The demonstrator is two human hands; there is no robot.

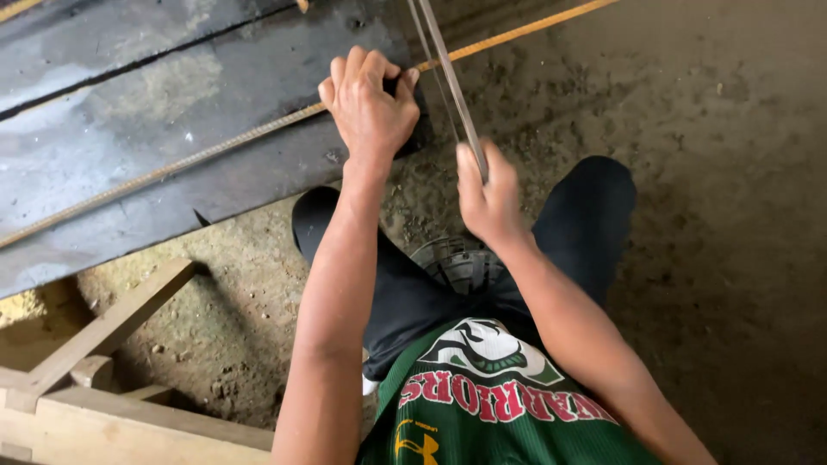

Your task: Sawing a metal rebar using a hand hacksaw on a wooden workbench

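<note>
Your left hand [370, 108] grips a block [413, 116] that sits over the long rod [215, 146], which runs from far left of that hand, under it, and on up to the right beyond your right hand [489, 200]. The rod lies on the planks [172, 95] stretching left of your left hand. Your right hand, just right of and nearer you than the left, holds a metal strip [448, 77] that rises away past the block, crossing the rod. A wooden frame [103, 379] sits well below and left of both hands, on the ground

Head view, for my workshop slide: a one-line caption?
Left hand pins a long rusty rod to a dark board; right hand grips thin metal strips.
</note>
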